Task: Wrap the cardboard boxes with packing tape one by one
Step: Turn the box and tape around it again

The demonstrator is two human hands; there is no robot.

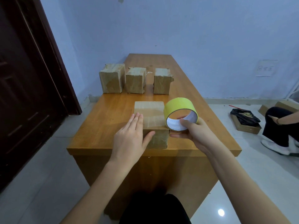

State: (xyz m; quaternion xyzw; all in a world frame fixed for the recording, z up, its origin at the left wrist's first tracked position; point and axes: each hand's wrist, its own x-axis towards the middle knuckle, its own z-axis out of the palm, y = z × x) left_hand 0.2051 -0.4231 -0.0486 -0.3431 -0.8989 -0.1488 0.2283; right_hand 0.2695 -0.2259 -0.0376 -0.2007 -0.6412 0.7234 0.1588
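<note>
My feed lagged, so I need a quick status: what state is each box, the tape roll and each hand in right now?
Near box: flat on the table, left hand pressing on it.
Three far boxes: upright in a row, apart, untouched.
Tape roll: gripped at the near box's right edge.
Left hand: fingers straight, resting on the box top.
Right hand: grips the roll, thumb inside its core.

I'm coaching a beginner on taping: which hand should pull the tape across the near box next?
Probably the right hand: it already grips the yellow tape roll at the near box's right edge, while the left hand lies flat, steadying it.
</note>
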